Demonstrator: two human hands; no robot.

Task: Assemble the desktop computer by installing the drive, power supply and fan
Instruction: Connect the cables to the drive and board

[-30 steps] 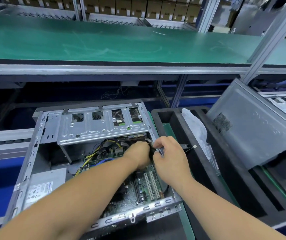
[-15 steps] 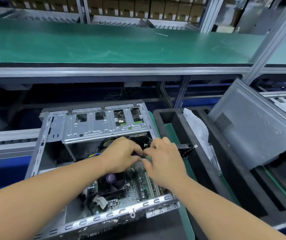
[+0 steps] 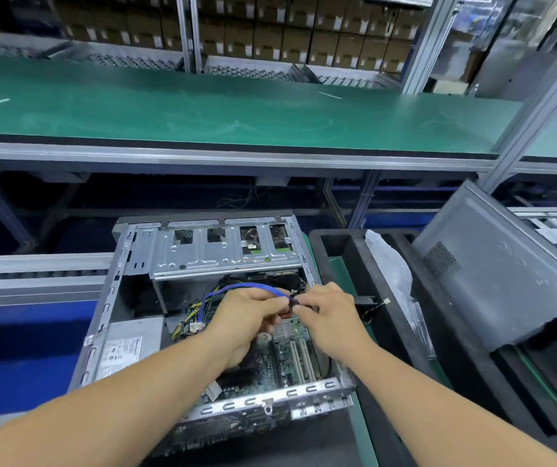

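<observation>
An open metal computer case (image 3: 102, 315) lies on its side in front of me. Inside it I see the green motherboard (image 3: 290, 352), the grey power supply (image 3: 129, 345) at the left, and the silver drive cage (image 3: 223, 251) at the far side. A blue flat cable (image 3: 236, 288) arcs up from the wiring. My left hand (image 3: 247, 318) pinches this cable near its end. My right hand (image 3: 327, 315) pinches the cable's dark end connector just above the motherboard. Both hands meet fingertip to fingertip.
A black foam tray (image 3: 334, 244) holding a clear plastic bag (image 3: 388, 264) stands right of the case. A grey side panel (image 3: 506, 271) leans further right. A green-topped shelf (image 3: 236, 112) runs overhead behind. Yellow and black wires (image 3: 186, 318) bunch beside the power supply.
Both hands have lifted slightly out of the case and drawn the blue cable up into an arc; earlier they were lower down among the wiring by the drive cage.
</observation>
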